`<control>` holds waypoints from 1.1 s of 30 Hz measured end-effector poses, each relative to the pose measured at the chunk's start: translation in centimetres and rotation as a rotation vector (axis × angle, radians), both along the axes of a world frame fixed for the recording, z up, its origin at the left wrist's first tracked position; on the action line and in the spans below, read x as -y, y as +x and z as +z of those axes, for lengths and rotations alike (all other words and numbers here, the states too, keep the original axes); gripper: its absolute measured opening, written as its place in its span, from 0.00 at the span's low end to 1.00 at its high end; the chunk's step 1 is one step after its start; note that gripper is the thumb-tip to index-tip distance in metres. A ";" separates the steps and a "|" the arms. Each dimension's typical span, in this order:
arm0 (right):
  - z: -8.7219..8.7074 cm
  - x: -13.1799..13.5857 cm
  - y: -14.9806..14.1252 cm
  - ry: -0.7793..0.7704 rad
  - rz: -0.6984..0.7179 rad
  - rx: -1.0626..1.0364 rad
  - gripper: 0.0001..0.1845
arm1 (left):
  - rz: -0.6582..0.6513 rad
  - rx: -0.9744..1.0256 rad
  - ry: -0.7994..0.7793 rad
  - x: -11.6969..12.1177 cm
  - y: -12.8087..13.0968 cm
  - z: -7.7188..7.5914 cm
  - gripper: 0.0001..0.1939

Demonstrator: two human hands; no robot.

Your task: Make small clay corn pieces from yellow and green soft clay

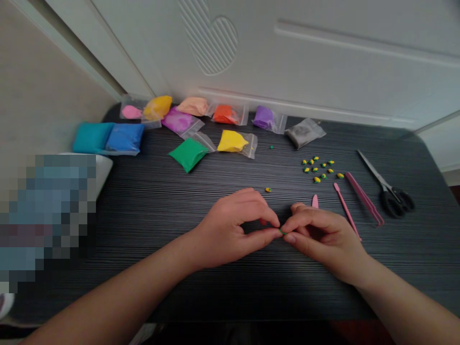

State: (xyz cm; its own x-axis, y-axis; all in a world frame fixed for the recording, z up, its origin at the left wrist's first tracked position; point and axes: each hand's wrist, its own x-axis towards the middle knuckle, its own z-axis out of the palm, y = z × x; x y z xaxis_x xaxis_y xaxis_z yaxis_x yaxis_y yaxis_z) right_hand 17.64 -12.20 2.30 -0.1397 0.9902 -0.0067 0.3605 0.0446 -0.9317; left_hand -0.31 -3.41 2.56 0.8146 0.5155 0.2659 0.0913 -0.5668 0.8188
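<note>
Between the fingertips of both hands is a tiny piece of green clay (282, 232). My left hand (240, 225) pinches its left side with thumb and forefinger. From the right, my right hand (321, 235) pinches it the same way, and the fingertips of the two hands nearly meet. Just beyond the left fingers lies one small yellow-and-green clay piece (268, 189). A pink flat-tipped tool (315, 201) is partly hidden behind my right hand. Farther off, a tiny green clay dot (271, 147) rests on the dark tabletop (151, 206).
Several yellow-and-green clay pieces (316, 180) lie at right, near a pink stick tool (347, 211), pink tweezers (363, 199) and black-handled scissors (391, 191). Bags of coloured clay line the back, including green (189, 154), yellow (232, 142) and grey (304, 132). A white panel (323, 72) rises behind.
</note>
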 end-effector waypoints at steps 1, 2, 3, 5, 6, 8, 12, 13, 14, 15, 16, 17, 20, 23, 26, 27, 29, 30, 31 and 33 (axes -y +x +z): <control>0.0 0.0 0.0 -0.003 0.002 0.003 0.06 | 0.000 0.000 -0.001 0.0 0.0 0.0 0.03; 0.0 0.0 0.0 -0.004 0.003 0.005 0.06 | 0.000 0.000 -0.001 0.0 0.0 0.0 0.03; 0.0 0.0 0.0 -0.003 0.002 0.008 0.06 | 0.001 0.001 -0.001 0.0 0.0 -0.1 0.03; 0.0 0.0 0.0 0.006 -0.007 0.014 0.06 | 0.006 0.000 -0.003 0.0 0.0 -0.1 0.03; -0.1 0.0 0.0 0.009 -0.013 0.018 0.06 | 0.009 -0.002 -0.004 0.0 0.0 -0.1 0.03; -0.1 0.0 0.0 0.015 -0.024 0.021 0.06 | 0.016 -0.004 -0.004 0.1 0.1 -0.1 0.03; -0.3 0.0 -0.1 0.016 -0.031 -0.008 0.07 | 0.026 0.002 0.005 0.1 0.2 -0.2 0.04; -0.3 0.0 -0.1 0.015 -0.033 -0.013 0.07 | 0.029 0.005 0.009 0.1 0.2 -0.2 0.04; -0.3 0.0 -0.1 0.014 -0.037 -0.016 0.07 | 0.033 0.008 0.012 0.1 0.2 -0.2 0.04; -0.3 0.0 -0.1 0.013 -0.041 -0.017 0.07 | 0.037 0.011 0.016 0.1 0.2 -0.2 0.04; -0.3 0.0 -0.1 0.011 -0.044 -0.018 0.07 | 0.041 0.012 0.020 0.2 0.2 -0.2 0.04; -0.3 0.0 -0.1 0.008 -0.045 -0.019 0.07 | 0.044 0.012 0.023 0.2 0.2 -0.2 0.04; -0.2 0.0 0.0 0.004 -0.050 -0.018 0.06 | 0.046 0.011 0.029 0.2 0.2 -0.3 0.04; -0.2 0.0 0.0 0.010 -0.057 -0.011 0.06 | 0.040 0.013 0.022 0.3 0.2 -0.3 0.04; -0.2 0.0 0.0 0.018 -0.053 -0.009 0.05 | 0.033 0.012 0.015 0.3 0.2 -0.3 0.04; -0.2 0.0 0.0 0.021 -0.051 -0.009 0.05 | 0.032 0.010 0.014 0.3 0.2 -0.2 0.04; -0.2 -0.1 0.0 0.023 -0.048 -0.008 0.06 | 0.030 0.010 0.013 0.3 0.2 -0.2 0.04; -0.2 -0.1 0.0 0.019 -0.048 -0.008 0.06 | 0.029 0.011 0.014 0.3 0.2 -0.2 0.05; -0.2 -0.1 0.0 0.013 -0.046 -0.010 0.06 | 0.028 0.011 0.015 0.3 0.2 -0.2 0.05; -0.2 0.0 0.0 0.010 -0.045 -0.016 0.06 | 0.026 0.012 0.018 0.3 0.2 -0.2 0.05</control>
State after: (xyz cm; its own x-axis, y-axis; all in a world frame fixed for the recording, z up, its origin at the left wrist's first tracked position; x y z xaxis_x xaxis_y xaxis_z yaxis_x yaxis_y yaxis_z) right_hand 17.64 -12.19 2.12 -0.0948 0.9955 0.0047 0.3473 0.0375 -0.9370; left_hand -0.12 -3.73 2.31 0.7978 0.5311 0.2854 0.0961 -0.5793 0.8094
